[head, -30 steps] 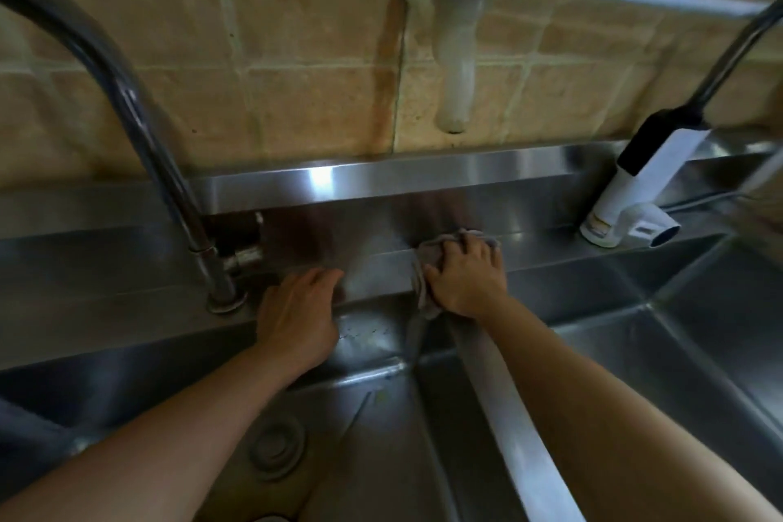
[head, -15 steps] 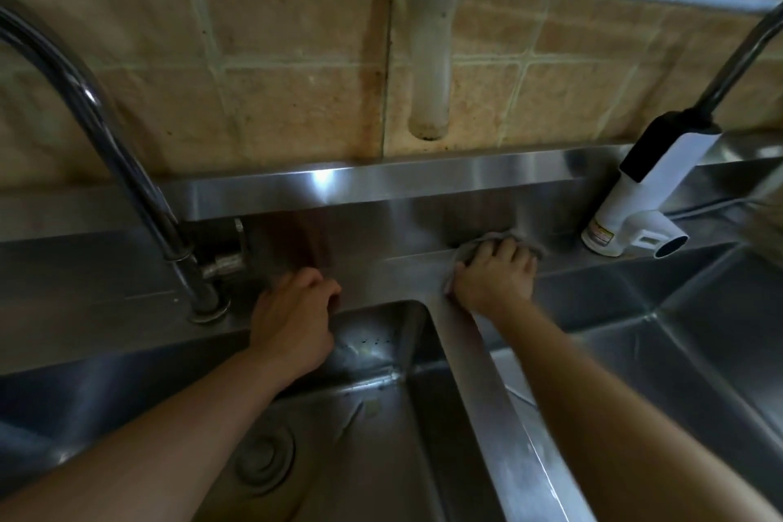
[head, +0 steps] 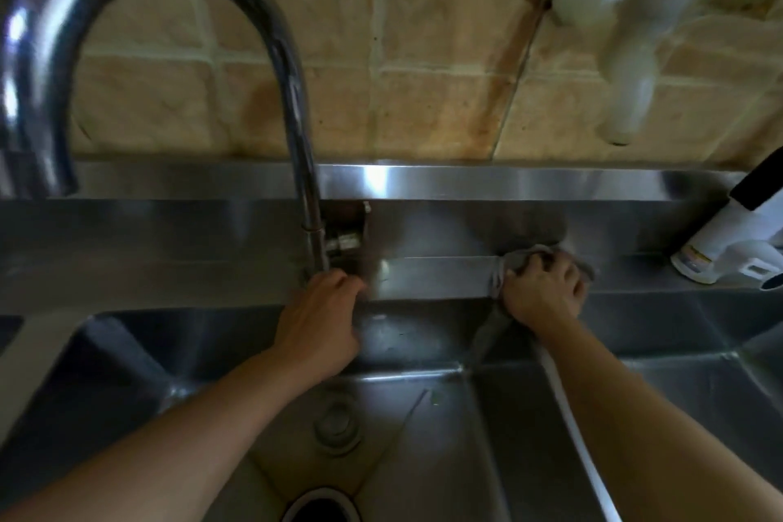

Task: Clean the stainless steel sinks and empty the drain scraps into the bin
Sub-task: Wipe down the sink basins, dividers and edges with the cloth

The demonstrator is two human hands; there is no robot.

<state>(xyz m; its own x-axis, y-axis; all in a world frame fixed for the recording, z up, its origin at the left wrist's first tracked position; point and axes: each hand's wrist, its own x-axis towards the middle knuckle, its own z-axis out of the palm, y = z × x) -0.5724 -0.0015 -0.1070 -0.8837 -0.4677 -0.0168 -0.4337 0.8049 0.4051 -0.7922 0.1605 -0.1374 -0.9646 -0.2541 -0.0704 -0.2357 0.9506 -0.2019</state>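
Right hand (head: pixel 544 292): still gripping cloth (head: pixel 515 259), wiping the sink's back ledge (head: pixel 445 275)
Left hand (head: pixel 322 314): open, shifted beside tap (head: pixel 309 199) base
Drain (head: pixel 337 428): not emptied

Silver-grey stainless steel sinks (head: pixel 423 284) gleam with white glare along the back ledge; a grey cloth (head: pixel 519 256) shows under the right hand (head: pixel 542 292); beige wall tiles (head: pixel 423 34) carry pale grout lines and a rust-orange streak; the chrome tap (head: pixel 292 97) reflects dark tones; a white-and-black faucet unit (head: pixel 728 242) bears a yellowish label.
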